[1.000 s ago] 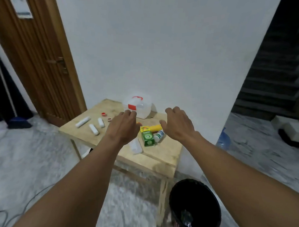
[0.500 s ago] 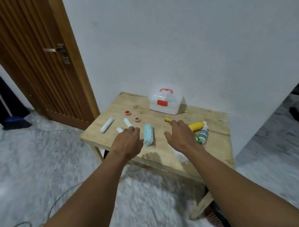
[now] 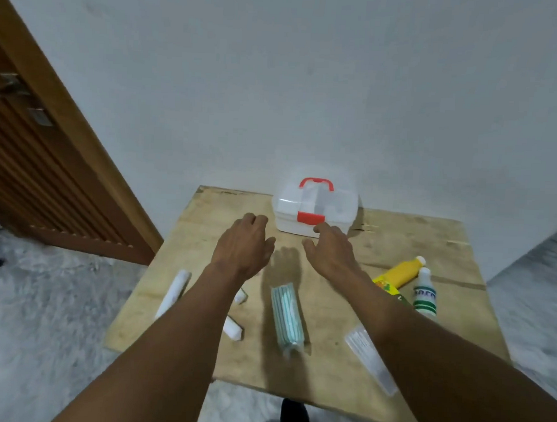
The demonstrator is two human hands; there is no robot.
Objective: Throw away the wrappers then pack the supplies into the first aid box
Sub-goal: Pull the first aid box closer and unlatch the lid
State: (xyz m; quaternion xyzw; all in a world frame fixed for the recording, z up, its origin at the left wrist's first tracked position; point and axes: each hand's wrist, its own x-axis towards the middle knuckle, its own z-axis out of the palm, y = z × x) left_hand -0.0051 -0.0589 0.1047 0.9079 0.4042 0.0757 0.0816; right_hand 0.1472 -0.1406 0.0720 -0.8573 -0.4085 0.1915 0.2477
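Note:
A closed white first aid box (image 3: 315, 209) with a red handle and red latch stands at the back of the wooden table (image 3: 397, 241). My left hand (image 3: 244, 244) hovers just left of and in front of the box, fingers loosely curled, holding nothing. My right hand (image 3: 331, 250) is stretched toward the box's front, its fingertips near the latch, and is empty. On the table lie a green-striped mask pack (image 3: 288, 316), white gauze rolls (image 3: 173, 292), a yellow bottle (image 3: 400, 275), a white bottle with green print (image 3: 424, 295) and a clear flat wrapper (image 3: 369, 358).
A wooden door (image 3: 33, 174) stands at the left. The white wall rises right behind the table. Grey marbled floor surrounds the table. Two small white rolls (image 3: 233, 328) lie partly under my left forearm.
I have come closer to the table. Both hands moved forward from the middle of the table toward the first aid box. The bin has left the view.

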